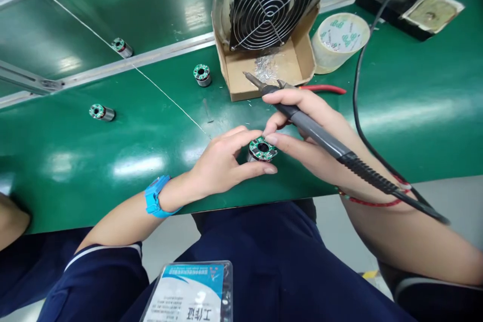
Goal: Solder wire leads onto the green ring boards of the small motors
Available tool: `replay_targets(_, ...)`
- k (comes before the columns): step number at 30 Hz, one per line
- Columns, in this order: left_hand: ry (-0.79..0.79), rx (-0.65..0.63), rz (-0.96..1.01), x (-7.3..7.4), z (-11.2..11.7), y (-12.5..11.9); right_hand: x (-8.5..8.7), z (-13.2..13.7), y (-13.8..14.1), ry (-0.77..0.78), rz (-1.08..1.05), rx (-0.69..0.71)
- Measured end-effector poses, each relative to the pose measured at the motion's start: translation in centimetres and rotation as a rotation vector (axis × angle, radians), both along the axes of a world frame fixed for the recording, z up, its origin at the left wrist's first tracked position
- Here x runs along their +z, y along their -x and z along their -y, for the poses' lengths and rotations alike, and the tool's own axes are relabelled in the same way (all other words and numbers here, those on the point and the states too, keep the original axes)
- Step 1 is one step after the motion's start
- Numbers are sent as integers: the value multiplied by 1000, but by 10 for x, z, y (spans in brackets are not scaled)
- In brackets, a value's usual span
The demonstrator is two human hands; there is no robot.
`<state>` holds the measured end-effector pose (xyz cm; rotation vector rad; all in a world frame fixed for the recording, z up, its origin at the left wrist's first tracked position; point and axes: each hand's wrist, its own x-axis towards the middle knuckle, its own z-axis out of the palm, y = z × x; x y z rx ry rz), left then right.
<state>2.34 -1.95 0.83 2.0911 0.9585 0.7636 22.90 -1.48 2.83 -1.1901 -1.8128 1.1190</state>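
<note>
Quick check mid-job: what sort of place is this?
Likely an electronics assembly workshop: there's a soldering iron in the right hand, a cylinder topped with a green circuit board, and a fan.

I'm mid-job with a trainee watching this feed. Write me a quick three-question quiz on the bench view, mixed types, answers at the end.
1. What tool does the right hand hold?
2. True or false: the left hand is gripping the roll of tape.
3. Fill in the blank: in the cardboard box, thin silvery bits lie in front of a wire-grilled ____.

Key:
1. A soldering iron.
2. False; its thumb and index finger are around a round part with a green circuit board on top.
3. Fan.
</note>
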Motion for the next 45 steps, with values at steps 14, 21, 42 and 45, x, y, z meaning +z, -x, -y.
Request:
replay_targets(14,-28,-1,-4,-3,-2,1,-6,-1,6,-169,30,65)
replay_targets(21,84,-23,82,-11,-5,-1,-14,-2,8,-211,-47,59)
replay_targets(42,-166,120,16,-18,-2,3,-19,21,20,-121,-201,-172)
replay_targets(45,-390,186,-173,-22,-5,3,-21,23,26,-144,-156,-178)
